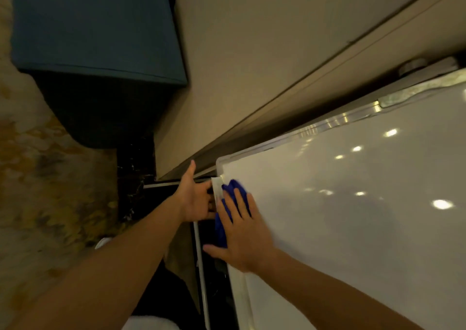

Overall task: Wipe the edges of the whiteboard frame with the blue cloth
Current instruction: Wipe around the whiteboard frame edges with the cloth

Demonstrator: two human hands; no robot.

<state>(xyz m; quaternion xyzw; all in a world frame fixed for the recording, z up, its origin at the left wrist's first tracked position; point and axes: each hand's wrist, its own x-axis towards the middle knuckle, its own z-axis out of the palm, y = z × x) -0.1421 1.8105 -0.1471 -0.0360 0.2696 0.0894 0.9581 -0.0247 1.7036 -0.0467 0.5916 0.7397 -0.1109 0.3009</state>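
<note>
Two bare hands work the near corner of the whiteboard, seen from your head camera looking steeply down. Your right hand lies flat with fingers spread and extended, palm pressing the blue cloth against the left edge of the whiteboard frame, just below its rounded corner. The cloth is soft and bunched, a deep blue fold showing between and beyond your fingers and trailing down along the frame under your palm. Your thumb points out to the left, off the board's edge.

Your left hand reaches in from the lower left with the forearm straight; its thumb sticks up and its fingers curl around the outer side of the frame, gripping it right beside the cloth. The fingertips are hidden behind the edge.

The board's surface is glossy white, dotted with bright reflections of ceiling lights, and the frame is a pale, thin strip with a shiny metallic look along the upper edge. A slim light-coloured stand leg runs down beneath your left hand. Behind the board stands a plain beige wall; to its left sits a teal upholstered block of furniture on a mottled brown-and-cream carpet.
</note>
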